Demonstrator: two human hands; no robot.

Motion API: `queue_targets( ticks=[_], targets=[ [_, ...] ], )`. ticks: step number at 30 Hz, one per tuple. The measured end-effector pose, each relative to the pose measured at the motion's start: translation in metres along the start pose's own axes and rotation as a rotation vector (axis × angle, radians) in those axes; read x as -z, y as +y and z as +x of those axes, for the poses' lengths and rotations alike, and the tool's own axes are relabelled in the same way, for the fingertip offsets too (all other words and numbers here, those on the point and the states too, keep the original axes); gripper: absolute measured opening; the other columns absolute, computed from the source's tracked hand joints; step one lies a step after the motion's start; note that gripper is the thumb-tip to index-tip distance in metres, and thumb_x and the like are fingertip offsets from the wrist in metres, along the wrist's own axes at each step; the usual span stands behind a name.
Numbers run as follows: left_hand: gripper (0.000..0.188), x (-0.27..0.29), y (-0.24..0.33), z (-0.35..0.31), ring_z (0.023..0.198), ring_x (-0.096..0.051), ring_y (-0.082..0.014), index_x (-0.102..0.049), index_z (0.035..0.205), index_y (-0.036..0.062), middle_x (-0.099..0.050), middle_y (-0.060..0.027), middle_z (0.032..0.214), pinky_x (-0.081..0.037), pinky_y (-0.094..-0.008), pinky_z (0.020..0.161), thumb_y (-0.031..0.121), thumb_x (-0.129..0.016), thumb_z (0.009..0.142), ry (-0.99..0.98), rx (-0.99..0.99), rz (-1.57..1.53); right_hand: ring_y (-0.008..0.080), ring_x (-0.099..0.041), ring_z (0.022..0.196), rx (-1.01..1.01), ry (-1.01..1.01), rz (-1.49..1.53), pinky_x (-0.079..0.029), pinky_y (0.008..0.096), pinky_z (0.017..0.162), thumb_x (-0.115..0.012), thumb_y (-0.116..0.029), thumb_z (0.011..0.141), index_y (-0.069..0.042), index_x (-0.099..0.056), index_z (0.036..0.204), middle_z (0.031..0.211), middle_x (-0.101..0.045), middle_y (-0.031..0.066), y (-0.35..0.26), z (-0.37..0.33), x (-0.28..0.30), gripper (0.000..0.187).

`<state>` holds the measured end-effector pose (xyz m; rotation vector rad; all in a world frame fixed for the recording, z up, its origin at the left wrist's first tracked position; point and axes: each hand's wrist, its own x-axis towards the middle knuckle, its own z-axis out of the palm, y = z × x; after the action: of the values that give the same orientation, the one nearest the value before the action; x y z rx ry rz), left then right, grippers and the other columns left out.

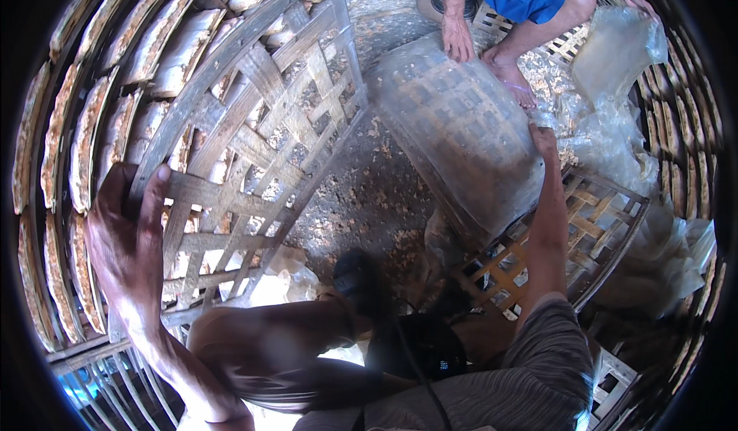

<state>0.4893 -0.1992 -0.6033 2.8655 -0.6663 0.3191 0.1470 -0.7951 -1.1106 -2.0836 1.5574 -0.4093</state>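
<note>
My left hand [127,243] grips the rim of a woven bamboo tray [219,75] that stands tilted at the left, the thumb hooked over its edge. With my right arm stretched forward, my right hand [543,140] pinches the right edge of a cloudy plastic sheet [461,116]. That sheet lies over another lattice tray, whose weave shows faintly through it. At its far edge a co-worker's hand [459,41] presses on the sheet.
Stacked split pieces with brown, crumbly edges [84,124] line the left side, and similar stacks [680,127] the right. Crumpled plastic [615,116] lies at right, beside another bamboo tray [596,216]. Brown crumbs litter the dark floor [369,177]. A co-worker's bare foot [507,74] is near the sheet.
</note>
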Motion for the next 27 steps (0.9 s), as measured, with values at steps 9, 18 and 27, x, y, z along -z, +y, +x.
queue_targets(
  ticks=[9,18,27],
  targets=[
    [0.056,0.016,-0.008,-0.005,0.08,-0.076,-0.0289,-0.075,0.117,0.0029,-0.08,-0.0134,0.093,-0.059,-0.0436,0.082,0.056,-0.072,0.098,0.13,-0.07,0.065,0.0375,-0.071,0.076,0.388,0.219,0.061,-0.053,0.0489,0.071,-0.068,-0.025,0.099,0.0,-0.072,0.099,0.082,-0.071,0.0238,-0.097,-0.036,0.022,0.025],
    [0.032,0.01,-0.025,-0.003,0.07,-0.075,-0.0295,-0.077,0.097,0.0088,-0.076,-0.013,0.076,-0.057,-0.0443,0.063,0.041,-0.075,0.098,0.4,-0.137,-0.043,0.0175,-0.071,0.088,0.33,-0.056,0.311,-0.057,0.0372,0.08,-0.081,-0.031,0.095,0.004,-0.074,0.113,0.095,-0.078,0.0132,-0.283,-0.104,0.023,0.04],
    [0.029,0.033,-0.044,-0.013,0.076,-0.073,-0.0319,-0.074,0.103,0.0087,-0.074,-0.0152,0.083,-0.057,-0.0482,0.068,0.038,-0.072,0.098,0.418,0.001,-0.098,0.0121,-0.067,0.109,0.66,-0.804,0.281,-0.053,0.0289,0.096,-0.069,-0.01,0.102,0.001,-0.06,0.148,0.125,-0.075,0.009,-0.421,-0.218,0.093,0.048]
  ],
)
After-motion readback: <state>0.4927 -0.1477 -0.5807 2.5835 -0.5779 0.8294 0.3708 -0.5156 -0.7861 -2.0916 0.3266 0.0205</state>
